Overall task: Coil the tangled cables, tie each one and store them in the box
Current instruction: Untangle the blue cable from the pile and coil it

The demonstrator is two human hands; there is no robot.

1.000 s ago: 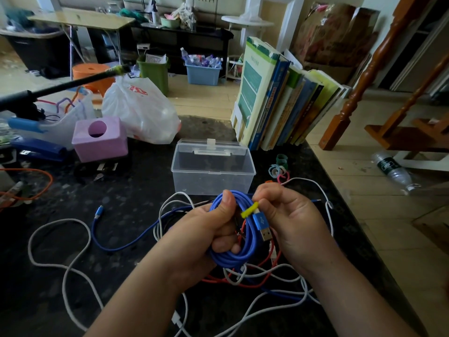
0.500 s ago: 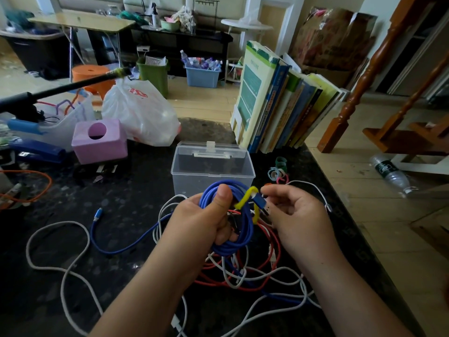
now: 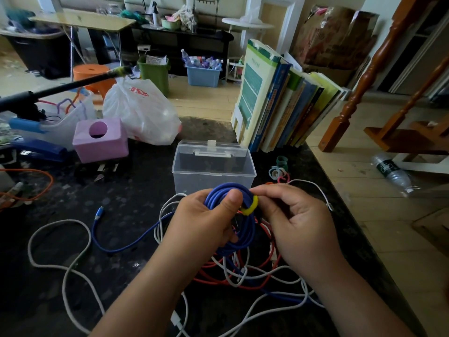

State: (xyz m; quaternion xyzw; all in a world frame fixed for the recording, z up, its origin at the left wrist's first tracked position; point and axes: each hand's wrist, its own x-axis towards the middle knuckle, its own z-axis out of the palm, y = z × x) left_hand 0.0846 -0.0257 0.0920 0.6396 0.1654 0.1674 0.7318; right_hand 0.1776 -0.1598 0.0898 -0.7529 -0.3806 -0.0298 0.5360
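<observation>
Two hands meet over the bench's middle. The left hand [image 3: 206,215] has its grip curled round the blue coil [image 3: 233,222], thumb on top; the right hand [image 3: 291,215] pinches the yellow tie [image 3: 250,205] on it. Behind stands the clear box [image 3: 213,166], lid up. Their palms hide the coil's plug.

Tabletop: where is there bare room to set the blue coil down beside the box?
Bare dark top lies left of the clear box, toward the pink box, and before the loose blue cable end. Crowded: cable tangle under both hands, hair ties right of the box.
</observation>
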